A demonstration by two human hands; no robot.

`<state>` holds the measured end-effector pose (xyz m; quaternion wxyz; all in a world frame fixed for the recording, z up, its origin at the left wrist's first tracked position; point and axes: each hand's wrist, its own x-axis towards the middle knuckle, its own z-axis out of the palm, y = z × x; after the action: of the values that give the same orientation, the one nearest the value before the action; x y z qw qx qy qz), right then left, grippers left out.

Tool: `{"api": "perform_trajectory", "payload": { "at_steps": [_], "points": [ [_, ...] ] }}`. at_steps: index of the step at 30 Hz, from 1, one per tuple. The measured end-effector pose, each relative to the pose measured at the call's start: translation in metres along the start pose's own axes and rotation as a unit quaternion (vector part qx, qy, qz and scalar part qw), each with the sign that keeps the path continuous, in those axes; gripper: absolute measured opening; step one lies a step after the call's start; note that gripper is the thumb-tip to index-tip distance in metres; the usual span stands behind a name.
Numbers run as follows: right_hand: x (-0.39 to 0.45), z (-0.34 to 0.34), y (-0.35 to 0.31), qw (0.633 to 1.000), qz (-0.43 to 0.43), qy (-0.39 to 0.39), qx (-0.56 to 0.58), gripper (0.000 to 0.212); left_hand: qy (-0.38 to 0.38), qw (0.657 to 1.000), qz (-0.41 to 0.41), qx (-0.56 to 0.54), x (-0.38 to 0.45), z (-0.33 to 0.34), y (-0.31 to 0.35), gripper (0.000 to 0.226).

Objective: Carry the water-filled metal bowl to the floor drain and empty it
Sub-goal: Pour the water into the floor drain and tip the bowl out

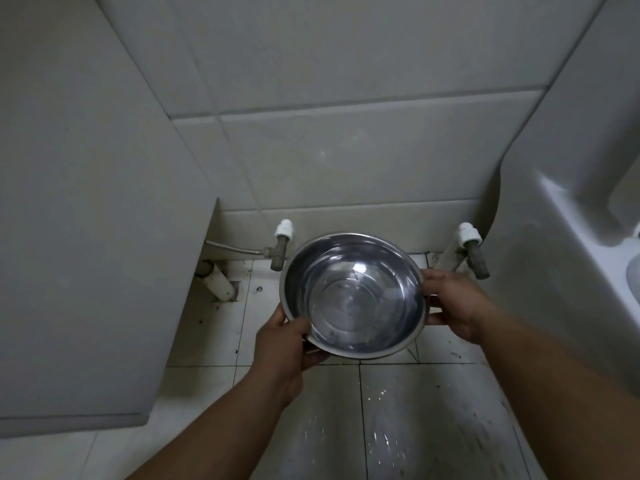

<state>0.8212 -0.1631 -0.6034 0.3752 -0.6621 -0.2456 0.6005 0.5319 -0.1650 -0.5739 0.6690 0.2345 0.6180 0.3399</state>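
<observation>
Hands held the stainless steel bowl [353, 294] above the tiled floor [433, 410], between two wall valves [281, 245] at about ten and two o'clock from it. The left hand [287, 344] gripped the rim at seven o'clock, thumb over the edge and fingers curled beneath; the right hand [453, 303] clasped the rim at three o'clock likewise. Clear water sat in the bowl, kept roughly level. No floor drain was visible, so the carrying step seemed to be in hand. Next would likely come locating the drain, lowering the bowl near it, and tipping slowly to avoid splashing the cabinet [86, 237] and washbasin [571, 220].
</observation>
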Motion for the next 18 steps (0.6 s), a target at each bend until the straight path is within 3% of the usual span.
{"api": "perform_trajectory", "payload": {
  "at_steps": [7,18],
  "points": [
    [0.004,0.014,0.031,0.998,0.028,0.053,0.011,0.031,0.01,1.0,-0.017,0.017,0.011,-0.005,-0.02,0.053],
    [0.026,0.049,0.056,0.997,0.063,0.035,0.004,0.027,0.051,0.998,-0.041,0.014,0.029,-0.038,-0.04,0.05]
  ]
}}
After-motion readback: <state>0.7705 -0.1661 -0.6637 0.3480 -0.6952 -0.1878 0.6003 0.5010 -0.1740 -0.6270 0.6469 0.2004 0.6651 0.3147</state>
